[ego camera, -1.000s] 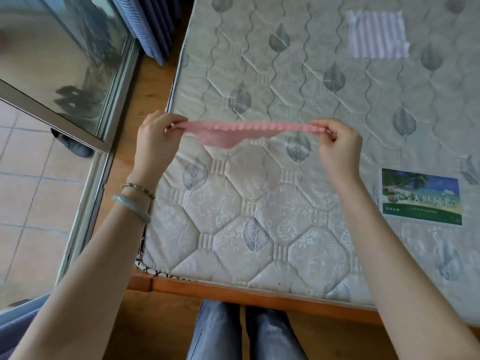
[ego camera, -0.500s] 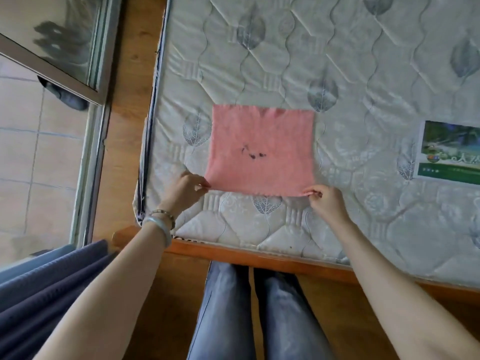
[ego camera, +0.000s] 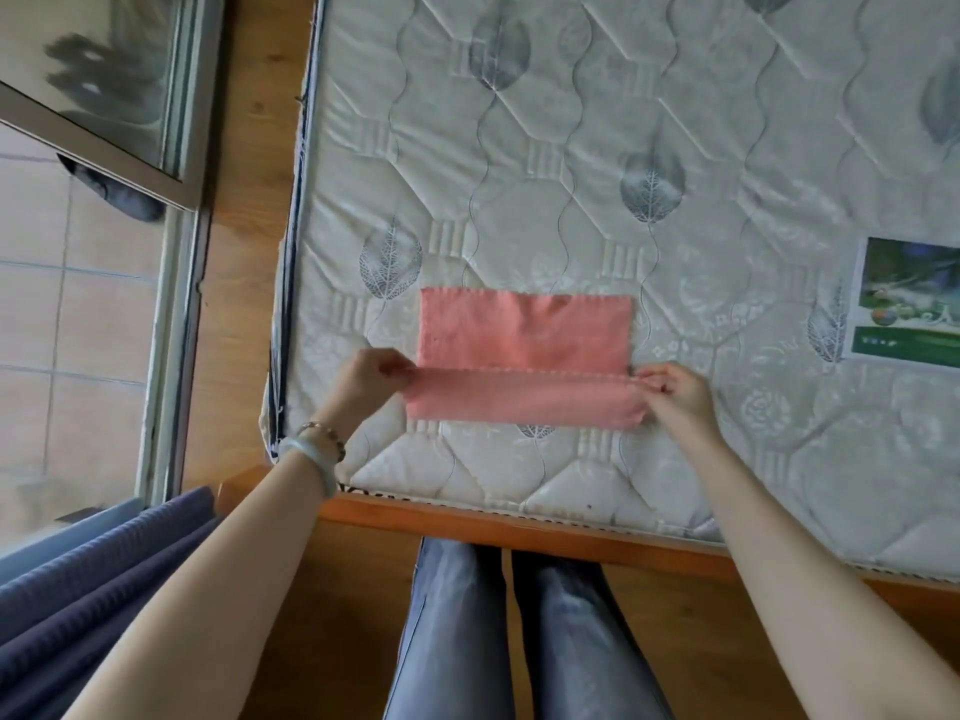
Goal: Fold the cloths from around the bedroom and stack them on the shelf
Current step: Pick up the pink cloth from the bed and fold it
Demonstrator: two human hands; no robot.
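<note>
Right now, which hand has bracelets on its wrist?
The left hand, pinching the pink cloth; the right hand has a bare wrist.

Setting: bedroom in a home.

Evidence:
- One bare quilted mattress [ego camera: 571, 148], pale with grey leaf motifs, and a printed label [ego camera: 909, 304] on its right side.
- One orange-brown wooden bed frame [ego camera: 519, 532] under the mattress's near edge.
- Wood floor [ego camera: 358, 615] at the foot of the bed.
- One glass door [ego camera: 104, 85] in a metal frame, at left.
- Pale tiled floor [ego camera: 67, 314] beyond the door, with a dark shoe [ego camera: 119, 197] lying on it.
- Ribbed blue-grey curtain [ego camera: 104, 574], lower left.
</note>
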